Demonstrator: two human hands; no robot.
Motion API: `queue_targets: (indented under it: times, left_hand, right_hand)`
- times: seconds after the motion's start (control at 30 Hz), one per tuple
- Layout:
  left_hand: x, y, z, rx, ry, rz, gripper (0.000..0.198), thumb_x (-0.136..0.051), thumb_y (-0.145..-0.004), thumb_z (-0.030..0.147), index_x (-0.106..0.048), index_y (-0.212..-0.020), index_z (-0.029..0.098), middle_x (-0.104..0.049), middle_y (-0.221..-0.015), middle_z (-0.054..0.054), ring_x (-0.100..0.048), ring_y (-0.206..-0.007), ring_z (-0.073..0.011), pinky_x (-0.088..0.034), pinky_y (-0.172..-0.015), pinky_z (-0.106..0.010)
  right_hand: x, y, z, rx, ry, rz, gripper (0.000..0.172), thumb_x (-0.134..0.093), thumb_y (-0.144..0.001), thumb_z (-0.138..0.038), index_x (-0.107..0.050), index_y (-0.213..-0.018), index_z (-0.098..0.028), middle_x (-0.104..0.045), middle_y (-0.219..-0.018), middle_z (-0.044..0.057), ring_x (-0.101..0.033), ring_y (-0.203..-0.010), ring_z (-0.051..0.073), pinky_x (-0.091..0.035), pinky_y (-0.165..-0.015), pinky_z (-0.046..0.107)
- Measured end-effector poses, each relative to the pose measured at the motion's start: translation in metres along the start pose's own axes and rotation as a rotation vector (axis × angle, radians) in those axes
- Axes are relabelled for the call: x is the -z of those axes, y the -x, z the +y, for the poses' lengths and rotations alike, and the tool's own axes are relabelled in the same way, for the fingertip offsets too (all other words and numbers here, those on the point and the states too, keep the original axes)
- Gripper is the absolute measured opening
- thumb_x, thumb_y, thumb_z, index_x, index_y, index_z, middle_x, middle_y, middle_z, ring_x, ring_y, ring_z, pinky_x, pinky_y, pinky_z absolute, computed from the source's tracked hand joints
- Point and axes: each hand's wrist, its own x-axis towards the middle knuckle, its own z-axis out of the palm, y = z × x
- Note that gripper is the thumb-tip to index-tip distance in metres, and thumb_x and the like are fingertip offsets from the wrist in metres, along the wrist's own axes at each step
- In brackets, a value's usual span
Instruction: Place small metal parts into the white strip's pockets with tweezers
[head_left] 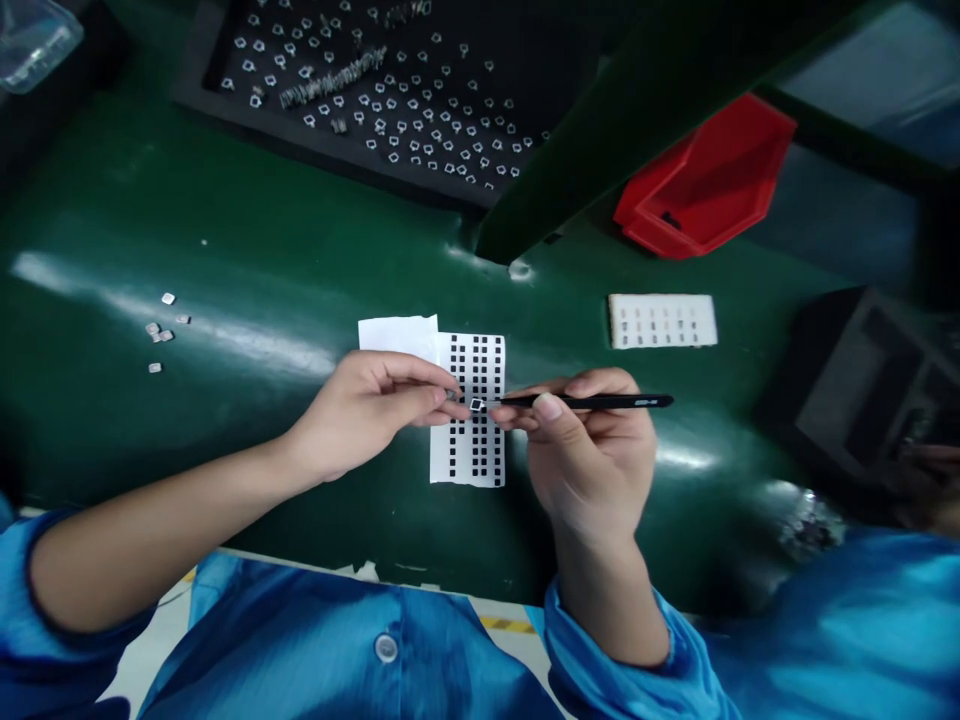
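A tiny square metal frame [476,404] sits at the meeting point of two hands above a white sheet [469,410] printed with rows of small black squares, which lies flat on a green bench [247,260]. The left hand [367,408] pinches the frame between thumb and forefinger, fingers pressed together on it. The right hand [592,440] grips black tweezers [581,401] between thumb and fingers, the tips touching the frame; whether the tips are clamped on it is too small to tell. Both forearms emerge from blue sleeves [600,650] at the bottom edge. Well left of the sheet, a few loose metal parts [161,330] lie scattered on the bench. At the top, a black tray [217,100] holds many similar frames spread in rows. To the right of the sheet rests a second white card [661,320] with faint marks, and beyond it a red bin [705,180] partly under a green beam [645,100]. A dark moulded tray [862,390] stands at the far right.
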Motion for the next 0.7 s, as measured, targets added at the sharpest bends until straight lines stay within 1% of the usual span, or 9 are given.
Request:
queue_targets:
  times: [0.07, 0.2, 0.37, 0.5, 0.6, 0.7]
  left_hand:
    - [-0.001, 0.0, 0.002, 0.018, 0.028, 0.021, 0.006, -0.082, -0.092, 0.009, -0.087, -0.092, 0.013, -0.087, -0.09, -0.007, -0.088, -0.09, -0.0204, -0.073, -0.087, -0.027]
    - [-0.002, 0.0, 0.005, 0.037, 0.02, 0.04, 0.01, -0.077, -0.093, 0.007, -0.086, -0.091, 0.012, -0.087, -0.089, -0.007, -0.088, -0.091, -0.0219, -0.073, -0.088, -0.029]
    - [-0.002, -0.001, 0.004, 0.058, 0.001, 0.036, 0.01, -0.076, -0.094, 0.009, -0.085, -0.094, 0.012, -0.087, -0.094, -0.008, -0.088, -0.094, -0.0239, -0.072, -0.093, -0.034]
    - [-0.004, 0.0, 0.005, 0.067, -0.035, 0.034, 0.008, -0.078, -0.093, 0.011, -0.083, -0.098, 0.013, -0.087, -0.097, -0.007, -0.088, -0.096, -0.0247, -0.072, -0.095, -0.036]
    - [-0.004, 0.0, 0.005, 0.064, -0.061, 0.043, 0.008, -0.078, -0.093, 0.012, -0.083, -0.1, 0.013, -0.086, -0.098, -0.007, -0.088, -0.097, -0.025, -0.071, -0.097, -0.037]
    - [-0.004, 0.0, 0.005, 0.063, -0.072, 0.038, 0.008, -0.078, -0.094, 0.012, -0.083, -0.1, 0.013, -0.086, -0.099, -0.008, -0.088, -0.098, -0.0252, -0.071, -0.097, -0.037]
  right_hand:
    - [0.0, 0.002, 0.0, 0.027, 0.022, 0.003, 0.023, -0.087, -0.099, -0.022, -0.065, -0.105, -0.028, -0.089, -0.095, 0.0, -0.088, -0.079, 0.018, -0.073, -0.076, 0.024]
    - [0.0, 0.004, 0.001, 0.064, 0.039, 0.018, 0.022, -0.085, -0.1, -0.018, -0.066, -0.106, -0.028, -0.089, -0.095, 0.001, -0.088, -0.079, 0.017, -0.073, -0.075, 0.024]
    - [-0.003, 0.005, 0.005, 0.069, 0.05, 0.041, 0.024, -0.087, -0.099, -0.02, -0.066, -0.106, -0.028, -0.088, -0.094, -0.001, -0.088, -0.079, 0.02, -0.074, -0.074, 0.028]
    - [-0.004, 0.006, 0.01, 0.058, 0.068, 0.044, 0.024, -0.088, -0.099, -0.023, -0.066, -0.105, -0.029, -0.088, -0.094, -0.002, -0.089, -0.082, 0.02, -0.073, -0.074, 0.027]
    - [-0.004, 0.006, 0.013, 0.049, 0.079, 0.064, 0.024, -0.089, -0.098, -0.024, -0.066, -0.105, -0.029, -0.087, -0.094, -0.003, -0.088, -0.08, 0.019, -0.072, -0.072, 0.025]
    - [-0.004, 0.005, 0.014, 0.032, 0.094, 0.071, 0.026, -0.09, -0.097, -0.025, -0.067, -0.105, -0.03, -0.087, -0.094, -0.004, -0.088, -0.085, 0.019, -0.073, -0.076, 0.025]
